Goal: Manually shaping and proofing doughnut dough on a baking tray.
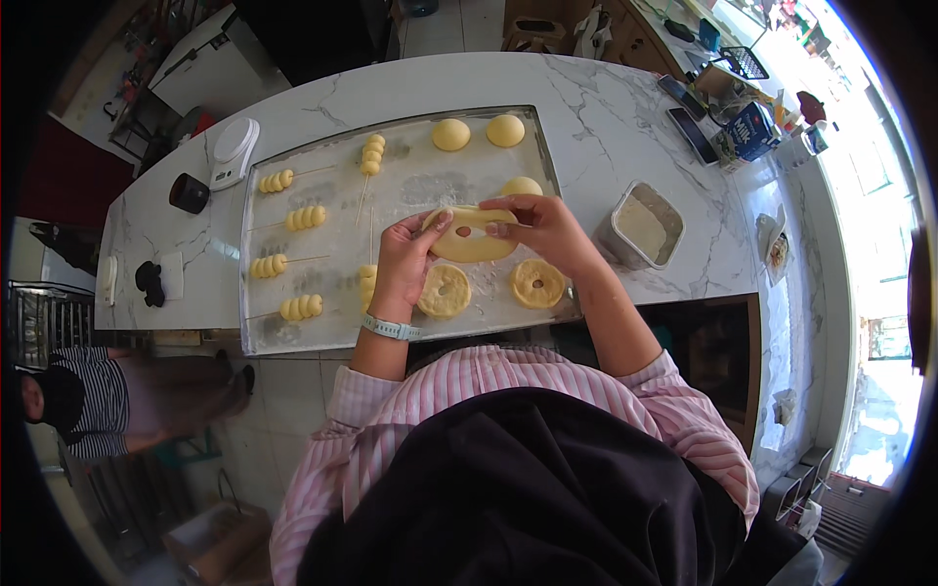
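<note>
Head view, held dough: the flattened yellow dough (474,251) is between both hands over the tray, an opening near its middle; pulled unevenly, it could tear there.
Left fingers: the left hand (399,256) has its fingers clamped on the dough's left end, thumb in front; too hard a pinch could thin that end.
Right fingers: the right hand (547,232) has its fingers clamped on the upper right, thumb near the opening; a push inward could split the ring lopsidedly.
Dough rings: the left ring (445,306) and right ring (523,284) lie just below the hands; a dropped piece could dent or stick to them.
Wristband: the pale wristband (391,329) is close to the skewered dough (367,278), so a lowered wrist could squash it.
Tray: the floured tray (337,285) rests on the counter (596,107); bare patches might let dough stick.
</note>
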Demonstrator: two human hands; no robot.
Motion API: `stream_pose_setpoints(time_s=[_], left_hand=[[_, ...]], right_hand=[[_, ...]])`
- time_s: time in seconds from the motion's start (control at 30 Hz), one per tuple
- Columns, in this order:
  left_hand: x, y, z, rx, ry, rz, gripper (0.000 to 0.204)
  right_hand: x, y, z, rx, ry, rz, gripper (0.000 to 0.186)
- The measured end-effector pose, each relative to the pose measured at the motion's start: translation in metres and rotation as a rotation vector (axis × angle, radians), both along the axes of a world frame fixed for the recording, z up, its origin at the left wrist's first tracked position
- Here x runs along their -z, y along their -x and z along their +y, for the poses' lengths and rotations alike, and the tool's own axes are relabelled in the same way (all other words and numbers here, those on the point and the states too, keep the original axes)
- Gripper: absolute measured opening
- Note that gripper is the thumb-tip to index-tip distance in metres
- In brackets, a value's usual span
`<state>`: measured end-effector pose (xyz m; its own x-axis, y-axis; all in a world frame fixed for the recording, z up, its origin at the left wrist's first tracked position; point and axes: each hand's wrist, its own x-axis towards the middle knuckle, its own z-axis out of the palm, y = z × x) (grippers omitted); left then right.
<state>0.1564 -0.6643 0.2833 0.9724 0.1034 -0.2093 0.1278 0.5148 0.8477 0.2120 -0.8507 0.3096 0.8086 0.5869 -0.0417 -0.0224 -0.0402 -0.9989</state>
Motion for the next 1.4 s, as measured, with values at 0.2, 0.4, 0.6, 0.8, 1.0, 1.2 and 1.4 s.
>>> stream_pose_setpoints(time_s=[0.2,0.4,0.6,0.8,1.0,1.2,1.4], left_hand=[[0.004,-0.004,-0.004,0.077,0.015,0.025,0.025],[0.003,-0.006,-0.005,0.141,-0.014,0.066,0.026],[0.004,-0.004,-0.005,0.046,-0.025,0.082,0.025],[0.005,-0.002,-0.006,0.070,0.045,0.050,0.024],[0.008,-0.006,-0.008,0.130,0.020,0.064,0.025],[0.014,-0.005,-0.005,0.117,0.009,0.156,0.027],[0.012,-0.003,-0.001,0.031,0.034,0.115,0.028]], right_hand=[[-0.005,0.002,0.004,-0.036,0.050,-0.034,0.032],[-0.002,-0.005,0.005,0.050,0.039,-0.076,0.032],[0.002,-0.008,-0.002,0.003,0.082,-0.010,0.029],[0.006,-0.003,0.001,-0.063,-0.045,0.060,0.032],[0.008,0.000,0.006,-0.051,0.082,-0.101,0.033],[-0.001,-0.006,0.003,0.001,0.137,-0.004,0.034],[0.014,-0.011,-0.003,0.011,0.083,0.025,0.034]])
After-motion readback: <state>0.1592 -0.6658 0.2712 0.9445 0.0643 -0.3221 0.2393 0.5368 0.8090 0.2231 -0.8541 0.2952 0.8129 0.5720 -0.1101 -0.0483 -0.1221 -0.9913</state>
